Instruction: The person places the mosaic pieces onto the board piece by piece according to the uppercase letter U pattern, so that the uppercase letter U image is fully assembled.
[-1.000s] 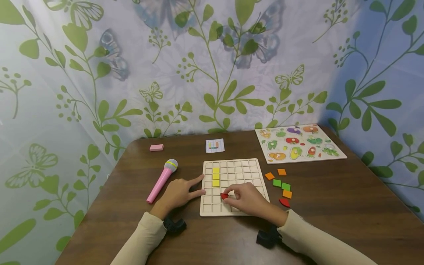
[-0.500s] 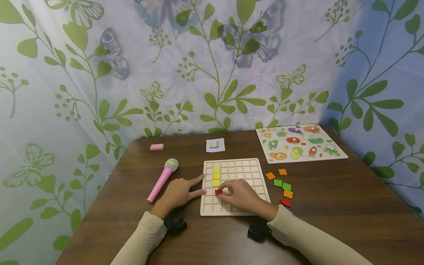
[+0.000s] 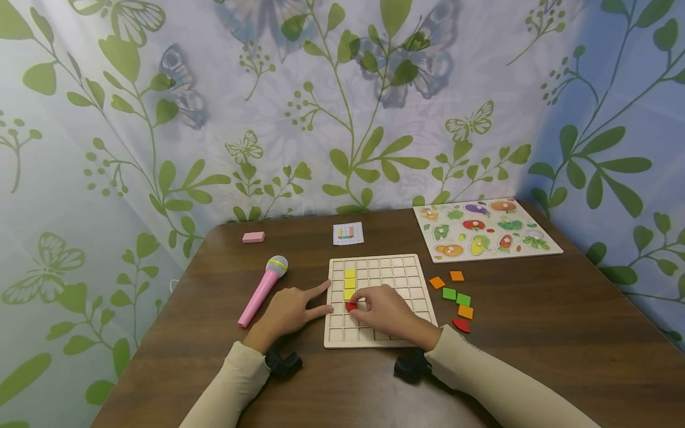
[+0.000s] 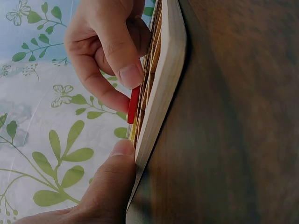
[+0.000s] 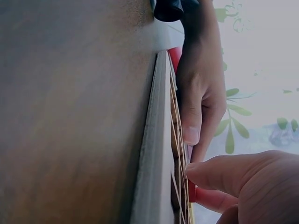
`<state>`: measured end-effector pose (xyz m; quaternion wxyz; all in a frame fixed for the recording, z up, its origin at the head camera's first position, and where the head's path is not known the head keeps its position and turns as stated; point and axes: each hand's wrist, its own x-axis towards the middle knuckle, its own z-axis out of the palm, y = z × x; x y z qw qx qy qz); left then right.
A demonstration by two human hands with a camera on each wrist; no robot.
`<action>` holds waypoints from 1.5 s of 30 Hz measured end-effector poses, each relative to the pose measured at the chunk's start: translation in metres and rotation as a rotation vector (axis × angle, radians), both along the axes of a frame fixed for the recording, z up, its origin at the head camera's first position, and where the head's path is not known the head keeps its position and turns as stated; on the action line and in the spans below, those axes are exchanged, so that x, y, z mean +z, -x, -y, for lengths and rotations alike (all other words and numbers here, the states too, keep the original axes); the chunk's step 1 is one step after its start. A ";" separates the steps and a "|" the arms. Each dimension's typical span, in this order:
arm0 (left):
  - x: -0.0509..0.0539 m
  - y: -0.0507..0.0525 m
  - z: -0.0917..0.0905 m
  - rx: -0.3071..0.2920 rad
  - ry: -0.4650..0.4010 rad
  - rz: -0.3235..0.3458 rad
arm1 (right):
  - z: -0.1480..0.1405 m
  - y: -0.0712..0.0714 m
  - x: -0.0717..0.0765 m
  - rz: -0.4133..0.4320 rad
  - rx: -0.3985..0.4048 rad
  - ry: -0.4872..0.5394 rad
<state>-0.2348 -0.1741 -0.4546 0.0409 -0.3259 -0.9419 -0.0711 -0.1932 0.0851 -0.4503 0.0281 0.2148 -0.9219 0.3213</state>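
Note:
A pale wooden grid board (image 3: 338, 337) lies on the table in the head view. My right hand (image 3: 390, 312) pinches a red quarter-round tile (image 3: 350, 307) between thumb and index finger, at the cell just below a column of three yellow square tiles (image 3: 350, 283). In the left wrist view this red tile (image 4: 133, 106) is tilted over the grid; whether it is seated in a cell, I cannot tell. With thumb and index finger spread straight, my left hand (image 3: 286, 310) touches the board's left edge. Fingers of the right hand hide some grid cells.
Right of the board lie orange, green and red loose tiles (image 3: 461, 325). A vegetable puzzle board (image 3: 487, 230) is at the back right, a small pattern card (image 3: 348, 233) behind the grid. A pink microphone (image 3: 262, 292) and pink block (image 3: 254, 237) lie left.
My right hand has carried the red tile left and slightly away from me, to the cell below the yellow tiles. The left hand has stayed at the board's edge.

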 end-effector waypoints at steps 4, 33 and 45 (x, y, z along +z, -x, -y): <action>-0.001 0.000 0.000 0.000 0.001 -0.007 | 0.001 0.001 0.001 0.020 -0.010 -0.008; 0.003 -0.003 -0.001 -0.006 -0.005 -0.007 | 0.006 0.004 0.000 0.030 -0.036 -0.039; 0.001 -0.001 0.000 0.013 0.011 0.021 | 0.003 0.004 0.000 0.026 -0.012 -0.003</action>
